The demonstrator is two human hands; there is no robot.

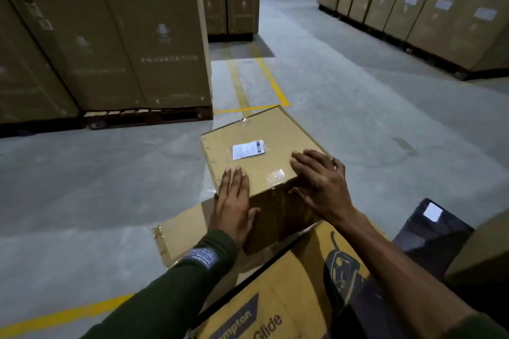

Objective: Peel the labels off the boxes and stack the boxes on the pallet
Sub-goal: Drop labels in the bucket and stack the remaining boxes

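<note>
A brown cardboard box (256,162) sits tilted in front of me on top of other boxes. A small white label (248,150) under clear film is stuck on its top face. My left hand (232,203) lies flat on the box's near left corner, fingers straight on top and thumb on the front side. My right hand (321,184) rests on the near right edge, fingers spread over the top and thumb down the front. Neither hand touches the label.
A flat box (179,239) lies under the held one. A printed carton (289,291) is close below me. A dark box (429,228) with a white sticker is at right. Tall cartons on a pallet (146,115) stand left; rows of cartons (413,8) line the right. Yellow floor lines.
</note>
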